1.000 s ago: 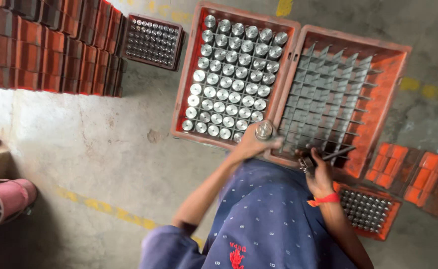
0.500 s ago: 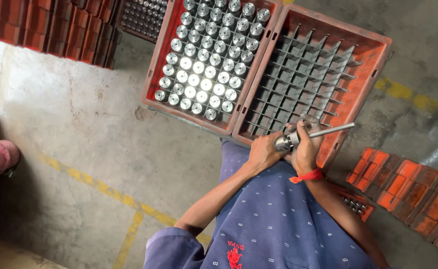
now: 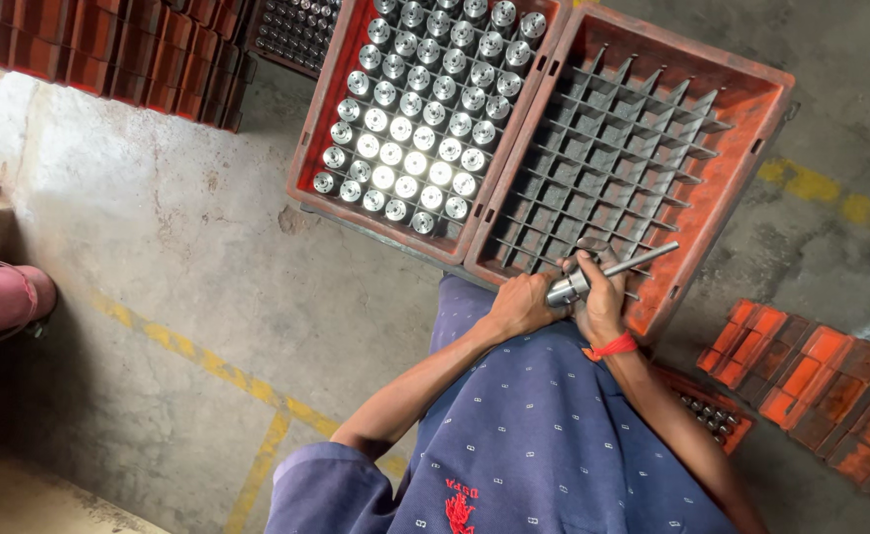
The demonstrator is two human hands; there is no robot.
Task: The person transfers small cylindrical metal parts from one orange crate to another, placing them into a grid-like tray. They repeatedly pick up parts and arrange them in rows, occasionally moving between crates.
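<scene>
So I've got a small shiny metal cylinder [image 3: 565, 289] pinched in my left hand [image 3: 522, 305], held over the near edge of the empty divider crate [image 3: 741, 148], close to my belly so both hands can steady it. My right hand [image 3: 601, 309] is clenched around a thin metal rod [image 3: 638, 261] poking out of the part's end. The full crate [image 3: 328, 119] of matching cylinders sits just beside, touching it.
</scene>
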